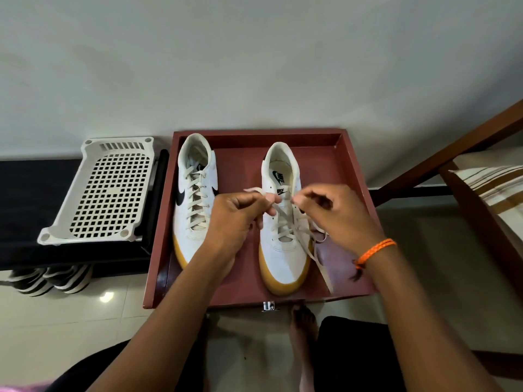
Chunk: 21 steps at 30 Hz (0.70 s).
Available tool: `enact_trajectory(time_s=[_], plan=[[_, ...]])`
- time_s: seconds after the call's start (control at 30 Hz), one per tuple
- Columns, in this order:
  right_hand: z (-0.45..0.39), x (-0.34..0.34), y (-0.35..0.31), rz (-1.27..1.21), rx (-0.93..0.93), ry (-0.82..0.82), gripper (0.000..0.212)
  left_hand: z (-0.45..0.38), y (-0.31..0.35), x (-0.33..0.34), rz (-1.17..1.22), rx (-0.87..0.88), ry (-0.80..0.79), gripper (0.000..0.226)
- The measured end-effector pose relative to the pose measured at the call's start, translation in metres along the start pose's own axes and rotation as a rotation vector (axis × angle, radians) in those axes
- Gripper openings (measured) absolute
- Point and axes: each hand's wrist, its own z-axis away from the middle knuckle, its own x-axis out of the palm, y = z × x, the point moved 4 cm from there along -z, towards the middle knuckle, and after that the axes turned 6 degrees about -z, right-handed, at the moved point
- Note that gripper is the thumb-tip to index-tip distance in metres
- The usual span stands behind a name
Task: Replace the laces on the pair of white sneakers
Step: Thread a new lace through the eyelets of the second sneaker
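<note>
On a shallow reddish-brown wooden tray (351,165) with raised walls, set on a pale tiled floor (56,321) against a white wall, stands a pair of white low-top sneakers with tan gum soles, toes toward the viewer. Left white sneaker (194,199), bearing a black swoosh, is fully laced with a cream flat lace and lies near the tray's left wall. Right white sneaker (283,250) stands well apart from it, nearer the tray's middle, its cream flat lace (310,247) threaded through the lower eyelets with one loose end trailing down the tray past the toe. Left hand (237,216) hovers above the gap between the shoes, its fingers curled and pinching one lace end over the tongue. Right hand (334,213), with an orange braided wristband (375,250), pinches the other lace strand between thumb and forefinger, the remaining fingers curled. Beside the tray, at left, a white perforated plastic rack (104,190) rests tilted on a black bench (25,193). A bare foot (304,323) shows just below the tray's near edge.
</note>
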Motion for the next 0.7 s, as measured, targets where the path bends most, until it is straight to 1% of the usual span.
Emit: enact_trajectory(time_s=[0.03,0.07,0.13,0.17,0.23,0.3,0.33,0.37,0.43,0.47,0.5,0.53,0.6,0.67,0.7], plan=[[-0.004,0.011,-0.009,-0.047,-0.067,0.059,0.021,0.001,0.002,0.005,-0.024,0.017,-0.024,0.026],[-0.005,0.024,-0.015,-0.06,-0.108,0.076,0.026,0.003,0.003,0.008,-0.042,0.032,-0.041,0.024],[-0.003,0.044,-0.018,0.048,-0.147,0.086,0.031,0.004,0.001,0.015,-0.092,0.064,-0.059,0.027],[-0.002,0.047,-0.016,0.081,-0.143,0.117,0.028,0.004,-0.002,0.018,-0.126,0.081,-0.073,0.029],[-0.004,0.044,-0.009,-0.03,-0.084,0.182,0.019,0.005,-0.007,0.025,-0.173,0.107,-0.095,0.032],[-0.006,0.041,-0.007,-0.206,-0.027,0.191,0.02,0.006,-0.011,0.03,-0.198,0.117,-0.113,0.029],[-0.007,0.041,-0.007,-0.24,-0.005,0.195,0.021,0.006,-0.011,0.032,-0.213,0.124,-0.119,0.026],[-0.007,0.04,-0.007,-0.212,0.006,0.217,0.024,0.007,-0.012,0.033,-0.225,0.131,-0.119,0.024],[-0.003,0.035,-0.007,0.03,0.016,0.277,0.037,0.006,-0.013,0.034,-0.227,0.137,-0.109,0.022],[0.0,0.034,-0.007,0.142,0.03,0.289,0.045,0.005,-0.014,0.032,-0.223,0.132,-0.101,0.023],[0.002,0.034,-0.008,0.169,0.048,0.266,0.052,0.004,-0.015,0.03,-0.218,0.123,-0.091,0.024],[0.003,0.037,-0.008,0.105,0.058,0.206,0.053,0.003,-0.016,0.028,-0.221,0.114,-0.078,0.027],[0.002,0.044,-0.009,-0.087,0.058,0.122,0.038,0.002,-0.016,0.026,-0.223,0.098,-0.069,0.031],[0.0,0.044,-0.01,-0.256,0.047,0.122,0.023,0.004,-0.015,0.027,-0.195,0.093,-0.081,0.034],[-0.001,0.042,-0.011,-0.337,0.048,0.133,0.019,0.004,-0.014,0.028,-0.177,0.09,-0.092,0.034]])
